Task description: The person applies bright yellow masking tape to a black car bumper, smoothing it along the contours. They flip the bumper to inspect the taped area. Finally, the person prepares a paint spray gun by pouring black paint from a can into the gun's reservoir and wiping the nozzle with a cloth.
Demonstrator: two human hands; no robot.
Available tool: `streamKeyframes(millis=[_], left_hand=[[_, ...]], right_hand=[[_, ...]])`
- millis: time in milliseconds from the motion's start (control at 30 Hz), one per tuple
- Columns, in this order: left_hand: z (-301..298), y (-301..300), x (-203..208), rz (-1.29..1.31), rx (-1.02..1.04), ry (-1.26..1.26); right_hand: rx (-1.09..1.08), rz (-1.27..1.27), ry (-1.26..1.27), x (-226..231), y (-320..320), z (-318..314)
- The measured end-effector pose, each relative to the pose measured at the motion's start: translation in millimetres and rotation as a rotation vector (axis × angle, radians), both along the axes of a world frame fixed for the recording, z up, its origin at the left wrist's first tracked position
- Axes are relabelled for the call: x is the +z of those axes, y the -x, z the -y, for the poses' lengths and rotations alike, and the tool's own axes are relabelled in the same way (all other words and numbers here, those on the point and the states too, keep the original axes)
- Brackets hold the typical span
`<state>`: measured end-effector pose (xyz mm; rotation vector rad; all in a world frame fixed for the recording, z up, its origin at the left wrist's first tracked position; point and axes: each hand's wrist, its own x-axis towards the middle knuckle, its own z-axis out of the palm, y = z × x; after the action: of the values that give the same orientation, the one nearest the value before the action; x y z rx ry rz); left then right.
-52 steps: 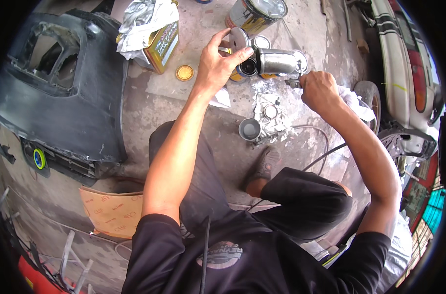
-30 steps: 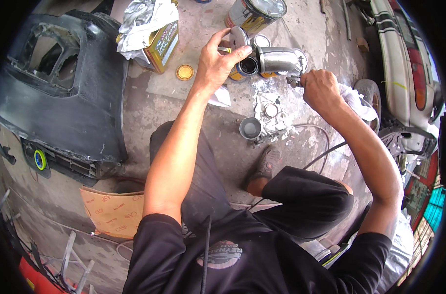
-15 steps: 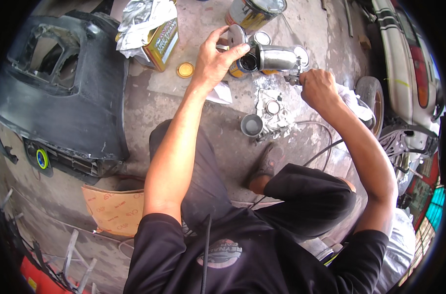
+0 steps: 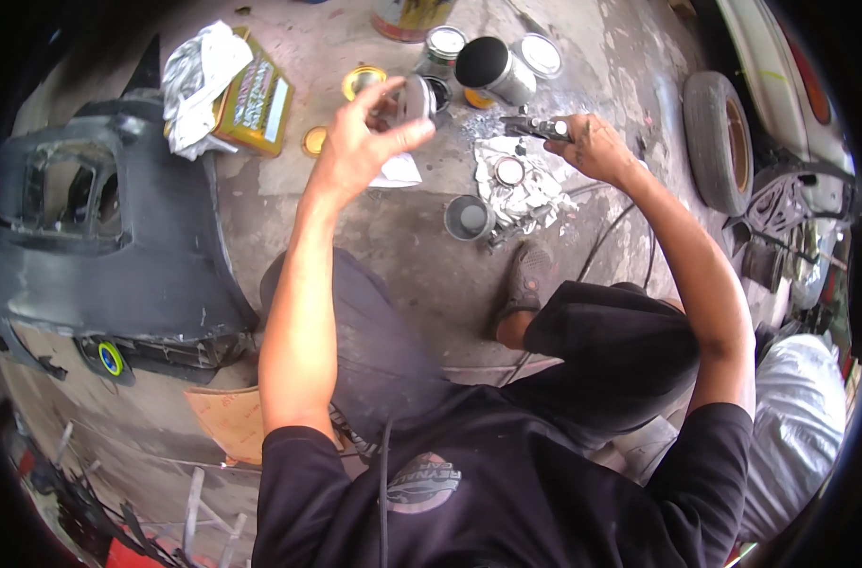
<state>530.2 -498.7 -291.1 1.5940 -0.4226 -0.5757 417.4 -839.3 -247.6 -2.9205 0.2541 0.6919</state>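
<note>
My left hand (image 4: pixel 350 142) has its fingers and thumb curled around the rim of a round metal lid (image 4: pixel 415 102). My right hand (image 4: pixel 594 149) grips a spray gun (image 4: pixel 537 128) by its handle. The gun's metal paint cup (image 4: pixel 511 80) is tilted, and its uncovered mouth looks dark inside. Partly behind the lid stands an open can (image 4: pixel 438 95) with dark contents. Below the gun, a crumpled white cloth or paper (image 4: pixel 535 194) bears a small round lid (image 4: pixel 509 170). A grey cup (image 4: pixel 469 218) stands beside it.
A square yellow can (image 4: pixel 256 109) with a rag (image 4: pixel 204 80) on top stands at the left, near a dark bumper (image 4: pixel 156 265). Small tins (image 4: pixel 442 49) and a large can (image 4: pixel 412 21) are at the far side. A tire (image 4: pixel 719 142) stands right; a hose (image 4: pixel 606 237) crosses the floor.
The spray gun has turned, so its cup's dark mouth now shows. My left hand has drawn the lid away from the cup. The whole view has shifted somewhat.
</note>
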Motion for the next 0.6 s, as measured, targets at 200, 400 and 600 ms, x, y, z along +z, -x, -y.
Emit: streamKeyframes(millis=[200, 400, 600], left_hand=[[79, 45, -23, 0.357, -0.318, -0.289], [200, 95, -102, 0.692, -0.677, -0.700], [211, 124, -141, 0.790, -0.664, -0.698]], right_hand=[[-0.255, -0.017, -0.270, 27, 29, 39], [-0.284, 0.206, -0.365, 6, 68, 74], [-0.169, 0.212, -0.436, -3, 59, 70]])
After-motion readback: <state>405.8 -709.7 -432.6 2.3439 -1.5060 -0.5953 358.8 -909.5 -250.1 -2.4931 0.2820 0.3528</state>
